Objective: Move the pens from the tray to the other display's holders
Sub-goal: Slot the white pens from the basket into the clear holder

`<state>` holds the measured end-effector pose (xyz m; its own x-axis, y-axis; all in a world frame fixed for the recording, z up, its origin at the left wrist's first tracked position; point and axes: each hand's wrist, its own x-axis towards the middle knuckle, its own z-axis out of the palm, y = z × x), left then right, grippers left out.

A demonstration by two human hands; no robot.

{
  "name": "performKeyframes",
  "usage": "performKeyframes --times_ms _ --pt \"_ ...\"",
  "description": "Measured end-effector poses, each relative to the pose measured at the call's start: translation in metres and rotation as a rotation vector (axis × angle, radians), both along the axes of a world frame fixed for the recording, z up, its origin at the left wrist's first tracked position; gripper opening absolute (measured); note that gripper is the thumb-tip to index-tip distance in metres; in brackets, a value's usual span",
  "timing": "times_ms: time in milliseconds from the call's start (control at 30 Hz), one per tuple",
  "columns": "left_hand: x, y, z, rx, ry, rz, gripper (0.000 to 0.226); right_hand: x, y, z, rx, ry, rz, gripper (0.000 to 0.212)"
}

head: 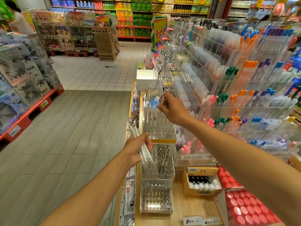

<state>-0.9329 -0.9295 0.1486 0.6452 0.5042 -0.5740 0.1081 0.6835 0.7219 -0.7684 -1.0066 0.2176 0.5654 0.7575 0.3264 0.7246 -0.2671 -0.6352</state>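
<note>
My left hand (136,150) grips a bundle of clear white pens (138,139) that slants up to the left, beside the shelf's front edge. My right hand (173,109) reaches over a clear acrylic pen display (158,129) with rows of round holders, pinching one white pen (162,100) by its top above the back rows. A few white pens stand in that display's rear holes. Below it a second acrylic display (157,163) holds dark and clear pens, and a third display (156,199) nearer me has mostly bare holes.
Tiered acrylic racks of coloured pens (236,95) fill the right side. A cardboard box of bottles (201,181) and red-lidded packs (247,207) sit on the wooden shelf. A white box (145,79) stands farther along. Stacked boxes on red pallets (24,79) line the aisle's left.
</note>
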Motion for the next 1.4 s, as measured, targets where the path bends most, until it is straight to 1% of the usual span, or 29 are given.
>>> performKeyframes --times_ms 233,367,500,667,767,867,1033,1300,1400 --pt "-0.005 0.002 0.002 0.009 -0.022 -0.102 0.009 0.003 0.008 -0.007 -0.099 -0.093 -0.020 0.014" --pt "-0.006 0.003 0.003 0.018 -0.033 -0.134 0.014 0.001 0.009 -0.007 -0.131 -0.141 -0.019 0.024" --pt "-0.006 0.003 0.005 0.027 -0.035 -0.169 0.017 0.003 0.008 -0.004 -0.200 -0.233 -0.025 0.016" --pt "-0.006 0.001 0.005 0.012 -0.051 -0.178 0.018 0.002 0.008 -0.003 -0.240 -0.333 0.002 0.018" --pt "-0.006 0.000 0.005 -0.016 -0.067 -0.152 0.018 0.000 0.008 -0.003 -0.255 -0.354 -0.023 0.022" --pt "-0.006 0.000 0.004 -0.029 -0.087 -0.127 0.017 -0.004 0.005 -0.004 -0.259 -0.359 -0.047 0.032" --pt "-0.007 0.000 0.003 -0.012 -0.093 -0.129 0.016 -0.004 0.002 -0.005 -0.271 -0.335 -0.054 0.023" --pt "-0.008 -0.002 0.002 -0.011 -0.103 -0.128 0.016 -0.001 0.013 0.001 -0.435 -0.354 -0.105 0.024" --pt "-0.009 -0.002 0.002 -0.022 -0.111 -0.129 0.016 -0.006 0.014 0.001 -0.435 -0.371 -0.127 0.028"
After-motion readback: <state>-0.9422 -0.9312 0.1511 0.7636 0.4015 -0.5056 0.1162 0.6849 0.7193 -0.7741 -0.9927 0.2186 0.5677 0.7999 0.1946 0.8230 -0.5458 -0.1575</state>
